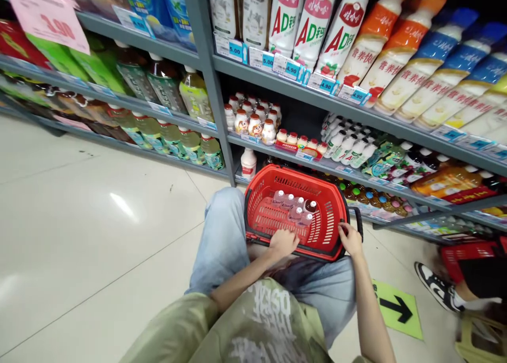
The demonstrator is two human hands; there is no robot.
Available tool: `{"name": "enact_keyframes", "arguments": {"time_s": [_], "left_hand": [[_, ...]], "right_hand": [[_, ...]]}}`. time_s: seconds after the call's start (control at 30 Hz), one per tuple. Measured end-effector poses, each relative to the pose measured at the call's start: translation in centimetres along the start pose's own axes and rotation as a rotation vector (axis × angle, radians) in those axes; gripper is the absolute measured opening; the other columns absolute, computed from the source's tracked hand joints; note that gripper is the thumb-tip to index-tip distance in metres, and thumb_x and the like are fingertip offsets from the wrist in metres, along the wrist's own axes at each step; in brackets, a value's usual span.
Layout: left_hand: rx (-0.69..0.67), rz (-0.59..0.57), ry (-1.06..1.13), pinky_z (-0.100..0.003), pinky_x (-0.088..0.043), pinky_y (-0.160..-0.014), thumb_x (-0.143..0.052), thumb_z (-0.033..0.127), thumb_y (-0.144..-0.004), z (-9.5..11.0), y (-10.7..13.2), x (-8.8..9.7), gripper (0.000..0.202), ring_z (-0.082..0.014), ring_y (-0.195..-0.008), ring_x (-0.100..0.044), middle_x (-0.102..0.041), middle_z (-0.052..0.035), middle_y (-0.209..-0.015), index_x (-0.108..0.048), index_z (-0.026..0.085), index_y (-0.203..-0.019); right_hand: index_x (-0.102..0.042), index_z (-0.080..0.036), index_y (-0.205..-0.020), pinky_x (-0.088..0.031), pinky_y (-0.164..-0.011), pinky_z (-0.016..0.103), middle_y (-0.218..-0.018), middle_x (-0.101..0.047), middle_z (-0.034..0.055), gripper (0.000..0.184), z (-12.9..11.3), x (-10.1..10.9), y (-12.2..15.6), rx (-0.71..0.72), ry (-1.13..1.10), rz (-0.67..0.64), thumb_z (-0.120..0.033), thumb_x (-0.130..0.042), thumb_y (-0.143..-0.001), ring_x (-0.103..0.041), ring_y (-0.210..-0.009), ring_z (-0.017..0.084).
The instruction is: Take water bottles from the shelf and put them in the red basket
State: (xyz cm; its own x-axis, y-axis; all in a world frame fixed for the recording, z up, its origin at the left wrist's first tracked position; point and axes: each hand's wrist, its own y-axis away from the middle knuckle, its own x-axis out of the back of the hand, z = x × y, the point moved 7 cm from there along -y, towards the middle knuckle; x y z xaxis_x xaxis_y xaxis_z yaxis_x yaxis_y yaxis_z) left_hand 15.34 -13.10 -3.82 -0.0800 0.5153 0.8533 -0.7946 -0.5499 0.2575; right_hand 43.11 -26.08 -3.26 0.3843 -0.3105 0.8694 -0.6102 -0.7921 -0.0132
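Grey metal shelving (204, 46) full of bottled drinks runs along a pale tiled floor (99, 257), with AD-labelled bottles (311, 25) on an upper shelf and smaller red-capped bottles (302, 142) lower down, behind price tags. Close in front of it, a red plastic shopping basket (261, 215) rests tilted between the person's jean-clad knees, its open top facing up. Inside lie small white-capped bottles (296, 213) in two short rows, one of them dark, toward the far side. The left hand (284, 242) has its fingers curled at the basket's near rim; whether they grip it cannot be told. The right hand (350, 238) pinches the rim at the right end, just beside the black handle (359, 225). Rightward, a green floor sticker (412, 328) with a black arrow lies near another person's black-and-white sneaker (438, 287).
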Motion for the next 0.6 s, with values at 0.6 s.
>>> {"name": "enact_keyframes", "arguments": {"time_s": [0.6], "left_hand": [[-0.074, 0.005, 0.053, -0.045, -0.057, -0.085, -0.043, 0.023, -0.103, -0.1, 0.7, 0.2, 0.031, -0.0346, -0.099, -0.075, -0.077, -0.0166, -0.107, -0.070, 0.012, -0.111]], "right_hand": [[-0.068, -0.014, -0.126, -0.048, -0.111, 0.046, -0.128, -0.067, 0.0177, 0.040, -5.2, -4.0, -2.3, 0.255, 0.197, -0.029, -0.028, -0.043, -0.098, -0.060, -0.122, 0.031]]}}
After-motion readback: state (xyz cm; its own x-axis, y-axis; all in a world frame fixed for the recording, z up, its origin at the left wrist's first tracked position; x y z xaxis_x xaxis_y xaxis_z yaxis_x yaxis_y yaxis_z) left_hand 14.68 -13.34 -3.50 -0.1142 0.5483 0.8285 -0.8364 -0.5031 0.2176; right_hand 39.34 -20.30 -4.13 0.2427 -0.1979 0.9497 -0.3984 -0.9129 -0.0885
